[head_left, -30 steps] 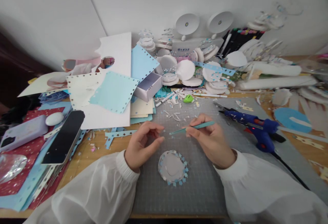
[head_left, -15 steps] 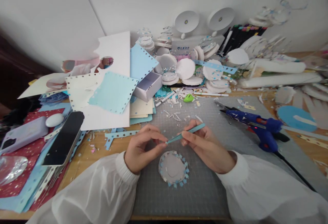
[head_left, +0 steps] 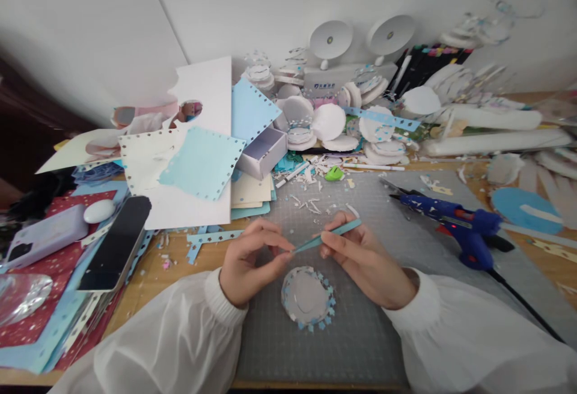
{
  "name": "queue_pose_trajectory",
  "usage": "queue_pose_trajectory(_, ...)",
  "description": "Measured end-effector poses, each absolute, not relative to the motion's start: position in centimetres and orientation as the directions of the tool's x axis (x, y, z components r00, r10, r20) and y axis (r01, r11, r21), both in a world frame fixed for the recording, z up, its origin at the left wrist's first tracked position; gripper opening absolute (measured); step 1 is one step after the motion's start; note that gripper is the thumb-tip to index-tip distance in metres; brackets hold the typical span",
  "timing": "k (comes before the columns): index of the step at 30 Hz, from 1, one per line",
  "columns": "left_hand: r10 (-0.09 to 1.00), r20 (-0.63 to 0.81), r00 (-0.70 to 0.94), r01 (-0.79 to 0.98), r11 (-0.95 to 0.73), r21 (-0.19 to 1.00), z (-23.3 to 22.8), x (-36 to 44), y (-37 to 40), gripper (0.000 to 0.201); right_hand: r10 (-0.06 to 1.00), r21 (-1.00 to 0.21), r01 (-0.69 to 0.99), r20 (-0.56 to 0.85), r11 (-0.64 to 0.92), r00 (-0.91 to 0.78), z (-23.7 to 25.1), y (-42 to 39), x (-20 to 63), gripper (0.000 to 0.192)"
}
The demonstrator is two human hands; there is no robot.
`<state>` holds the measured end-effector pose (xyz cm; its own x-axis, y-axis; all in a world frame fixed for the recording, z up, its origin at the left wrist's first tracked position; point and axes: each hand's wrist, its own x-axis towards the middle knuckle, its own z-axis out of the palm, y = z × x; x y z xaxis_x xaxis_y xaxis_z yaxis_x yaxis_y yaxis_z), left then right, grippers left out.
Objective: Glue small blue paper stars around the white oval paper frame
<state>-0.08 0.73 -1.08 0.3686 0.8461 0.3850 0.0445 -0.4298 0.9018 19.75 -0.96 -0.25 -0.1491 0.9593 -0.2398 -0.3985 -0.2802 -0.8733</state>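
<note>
Left hand (head_left: 252, 259) sits low centre over the grey cutting mat (head_left: 360, 346), thumb and forefinger pinched together on the tip of the teal tweezers (head_left: 327, 236); whatever small piece sits between the fingertips is too small to tell. A second ago this hand was held loose and apart from the tool, with a clear gap to the tip. Half a second ago contact was made, and it matches now. Judgement: something is being passed between fingertips and tweezers, or the tip is being cleaned or loaded.

Directly below the two hands lies the white paper disc (head_left: 308, 297), flat on the mat, its rim ringed with small blue star cut-outs. Neither hand touches it. Position unchanged across the interval.

Right hand (head_left: 360, 259) is closed around the tweezers shaft in a pen grip, tool angled down toward the left hand. Shaft tilt has dropped since a second ago, when it was nearly level and higher.

Containers: a small lilac drawer box (head_left: 261, 152) stands open at upper centre-left, beside the blue punched card; its inside looks bare, though the far corner is hidden. No other open container can be read clearly.

Further right, a blue glue gun (head_left: 455, 224) lies on the mat, well apart from the hands, cord trailing toward the near right edge.
</note>
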Motion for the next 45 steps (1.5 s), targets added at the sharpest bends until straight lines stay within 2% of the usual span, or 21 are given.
queue_pose_trajectory(9,0.860,0.357,0.366,0.064,-0.406,0.912,-0.97,0.03,0.68,0.004,0.996,-0.949,-0.307,-0.050,-0.072,-0.079,-0.74,-1.12,20.00,0.023)
queue_pose_trajectory(19,0.866,0.362,0.346,0.109,-0.420,0.901,-0.82,0.14,0.68,0.003,0.995,-0.960,-0.279,0.059,0.034,-0.082,-1.12,-1.18,19.99,0.013)
queue_pose_trajectory(28,0.882,0.347,0.319,0.140,-0.406,0.903,-0.86,0.33,0.74,0.004,0.994,-0.978,-0.183,0.107,0.099,-0.034,-0.90,-1.15,20.01,0.015)
queue_pose_trajectory(38,0.892,0.320,0.321,0.067,-0.358,0.931,-0.68,0.40,0.70,0.002,0.993,-0.972,-0.215,0.105,0.092,-0.047,-1.15,-1.04,20.27,0.014)
queue_pose_trajectory(45,0.894,0.311,0.321,0.079,-0.353,0.932,-0.90,0.31,0.80,0.003,0.994,-0.965,-0.248,0.097,0.081,-0.054,-0.85,-1.23,20.34,0.014)
